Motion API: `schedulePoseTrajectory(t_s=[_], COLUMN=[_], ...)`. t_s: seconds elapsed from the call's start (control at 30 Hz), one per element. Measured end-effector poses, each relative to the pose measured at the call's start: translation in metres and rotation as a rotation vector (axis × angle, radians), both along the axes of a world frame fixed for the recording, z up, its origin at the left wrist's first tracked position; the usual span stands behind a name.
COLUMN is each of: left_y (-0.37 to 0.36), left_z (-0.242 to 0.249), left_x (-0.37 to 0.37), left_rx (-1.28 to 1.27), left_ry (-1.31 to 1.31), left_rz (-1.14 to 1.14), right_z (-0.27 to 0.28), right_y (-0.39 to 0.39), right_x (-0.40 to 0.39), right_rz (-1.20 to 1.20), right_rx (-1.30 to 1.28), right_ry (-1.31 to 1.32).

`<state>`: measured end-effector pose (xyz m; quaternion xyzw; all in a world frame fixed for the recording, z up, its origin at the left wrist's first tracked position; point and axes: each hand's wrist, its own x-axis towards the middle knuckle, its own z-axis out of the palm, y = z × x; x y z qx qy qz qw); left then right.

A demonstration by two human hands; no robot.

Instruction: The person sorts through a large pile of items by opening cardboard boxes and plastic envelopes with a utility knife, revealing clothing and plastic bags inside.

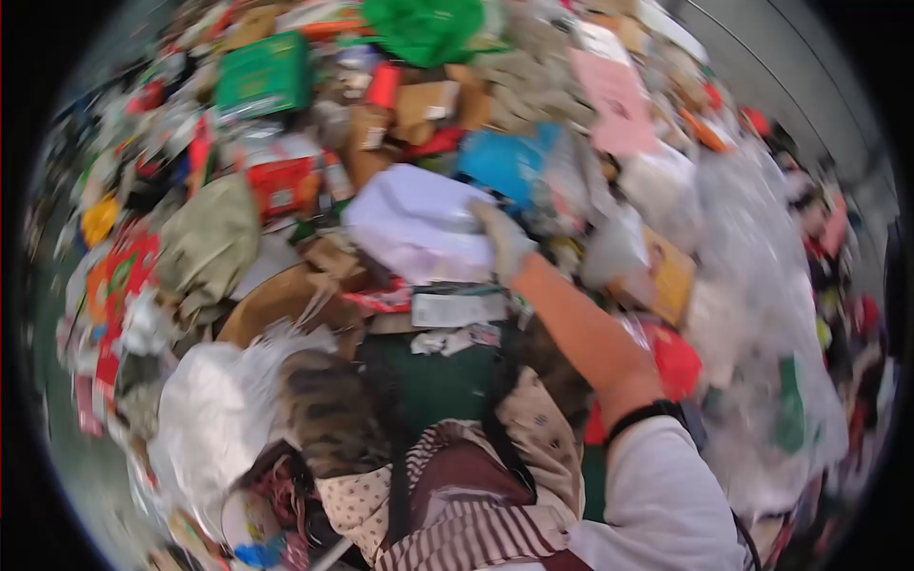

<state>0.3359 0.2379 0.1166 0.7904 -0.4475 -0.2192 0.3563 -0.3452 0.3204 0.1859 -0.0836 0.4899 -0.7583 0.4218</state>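
A gloved right hand [502,243] lies against the right side of a white, rounded bag or cloth bundle [419,221] in the middle of the pile. Motion blur hides whether its fingers grip the bundle. Just behind the bundle is a blue plastic piece [509,164]. In front of it lie a flat white and grey packet [459,308] and some crumpled scraps [455,339]. My left hand does not show; a camouflage sleeve or cloth [333,409] is at the lower left of centre.
Mixed waste surrounds me. A green box [263,74] and a green bag [424,27] lie at the back, a pink sheet [614,100] at the back right. Clear plastic film [752,257] covers the right side, and a white plastic bag [214,409] is at the lower left.
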Motion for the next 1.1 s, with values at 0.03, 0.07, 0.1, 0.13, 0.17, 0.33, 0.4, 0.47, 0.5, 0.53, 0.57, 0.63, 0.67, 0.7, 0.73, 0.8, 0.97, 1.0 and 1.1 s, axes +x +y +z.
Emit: schedulePoseTrajectory(t_s=[0.03, 0.07, 0.1, 0.13, 0.17, 0.33, 0.4, 0.47, 0.5, 0.53, 0.57, 0.63, 0.67, 0.7, 0.73, 0.8, 0.97, 1.0, 1.1], left_y=[-0.004, -0.002, 0.001, 0.005, 0.004, -0.065, -0.082, -0.073, -0.089, -0.085, -0.079, -0.074, -0.089, -0.082, -0.074, -0.059, 0.001, 0.013, 0.033], left_z=[0.035, 0.068, 0.101, 0.125, 0.145, 0.17, 0.178, 0.19, 0.176, 0.169, 0.167, 0.162, 0.141, 0.142, 0.141, 0.132, 0.081, 0.091, 0.07], left_x=[-0.044, -0.088, -0.131, -0.176, -0.214, -0.38, -0.446, -0.507, -0.513, -0.529, -0.539, -0.553, -0.558, -0.561, -0.564, -0.57, -0.61, -0.612, -0.65], left_rx=[-0.103, -0.28, -0.45, -0.583, -0.682, -0.921, -0.743, -0.341, -0.635, -0.586, -0.556, -0.499, -0.667, -0.653, -0.538, -0.442, -0.918, -0.789, -0.693], left_ry=[-0.398, -0.547, -0.656, -0.728, -0.779, -0.643, -0.634, -0.838, -0.786, -0.737, -0.693, -0.666, -0.587, -0.599, -0.654, -0.532, -0.259, -0.23, -0.352], left_rz=[-0.114, -0.264, -0.416, -0.563, -0.689, -1.427, -1.572, -1.558, -1.797, -1.808, -1.854, -1.915, -1.931, -1.923, -1.925, -2.023, -1.788, -1.836, -1.742], right_z=[-0.005, -0.014, -0.011, -0.007, 0.004, 0.045, 0.038, 0.041, 0.052, 0.051, 0.048, 0.047, 0.06, 0.069, 0.054, 0.04, 0.064, 0.045, 0.002], right_y=[-0.002, -0.004, -0.018, -0.03, -0.043, -0.05, -0.064, -0.053, -0.041, -0.036, -0.032, -0.014, 0.003, 0.016, 0.019, 0.033, 0.058, 0.065, 0.052], right_x=[0.003, 0.004, 0.014, 0.026, 0.038, 0.07, 0.069, 0.059, 0.052, 0.044, 0.035, 0.024, 0.027, 0.028, 0.02, 0.008, -0.013, -0.028, -0.067], right_rz=[-0.055, -0.067, -0.18, -0.3, -0.414, -0.177, -0.205, 0.048, 0.196, 0.198, 0.203, 0.093, 0.038, 0.029, 0.009, -0.028, 0.054, 0.049, 0.074], right_rx=[-0.004, 0.228, 0.15, 0.063, -0.008, 0.105, 0.046, 0.22, 0.351, 0.459, 0.569, 0.413, 0.374, 0.474, 0.449, 0.581, 1.166, 1.099, 0.792], right_ry=[0.122, 0.511, 0.371, 0.241, 0.279, 0.342, 0.487, 0.793, 1.148, 1.208, 1.266, 0.946, 0.777, 0.825, 0.816, 0.851, 1.127, 1.192, 1.272])
